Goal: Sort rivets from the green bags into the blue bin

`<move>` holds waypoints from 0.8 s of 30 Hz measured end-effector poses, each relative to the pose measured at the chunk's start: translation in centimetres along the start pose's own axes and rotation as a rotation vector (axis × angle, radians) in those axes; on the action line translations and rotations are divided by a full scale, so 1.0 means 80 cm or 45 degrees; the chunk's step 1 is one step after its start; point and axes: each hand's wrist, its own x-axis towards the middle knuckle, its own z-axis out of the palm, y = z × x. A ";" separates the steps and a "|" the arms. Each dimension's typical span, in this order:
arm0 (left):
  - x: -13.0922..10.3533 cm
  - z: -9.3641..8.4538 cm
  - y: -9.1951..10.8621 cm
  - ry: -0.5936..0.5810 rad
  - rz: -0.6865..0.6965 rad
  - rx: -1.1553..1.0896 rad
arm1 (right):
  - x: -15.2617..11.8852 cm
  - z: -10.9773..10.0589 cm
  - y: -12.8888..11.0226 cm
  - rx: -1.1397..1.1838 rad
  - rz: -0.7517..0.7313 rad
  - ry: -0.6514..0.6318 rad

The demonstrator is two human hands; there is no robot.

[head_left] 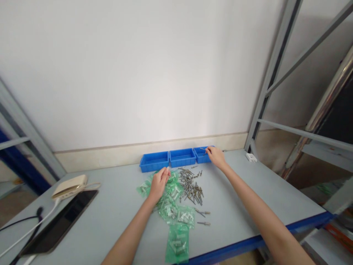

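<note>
The middle blue bin [183,162] is set at the back of the bench [228,217], with the left bin [156,167] placed just beside it on one side and the right bin [203,159] on the other. In front of the middle bin, slightly to its right, a loose pile of metal rivets [191,187] is spread; farther in front of it, a single rivet [203,223] is laid apart from the pile. Green plastic bags [173,191] with small parts inside are heaped in front of the middle bin and to its left, and one bag [178,244] is placed farthest in front. To the right of the middle bin, the right hand [216,157] is held over the right bin, and a slim rivet [203,148] is pinched in its narrow grip. In front of the middle bin and to its left, the left hand [159,182] is held over the bags with its fingers drawn together; whether anything is held in that grip cannot be told. Well left of the middle bin, a dark flat device [62,222] is laid near a pale box [70,186].
</note>
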 end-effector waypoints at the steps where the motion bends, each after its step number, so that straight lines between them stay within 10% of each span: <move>1: 0.001 -0.001 -0.003 0.004 -0.003 0.013 | 0.009 0.001 0.012 -0.080 0.044 -0.038; 11: 0.002 -0.001 -0.005 -0.012 -0.006 0.063 | 0.015 0.004 0.035 -0.174 0.038 -0.056; 18: 0.000 -0.001 -0.002 -0.016 0.016 0.082 | -0.044 0.021 0.013 0.362 -0.701 -0.452; 24: -0.002 0.001 -0.003 -0.033 0.027 0.108 | -0.055 0.047 0.014 0.404 -0.545 -0.437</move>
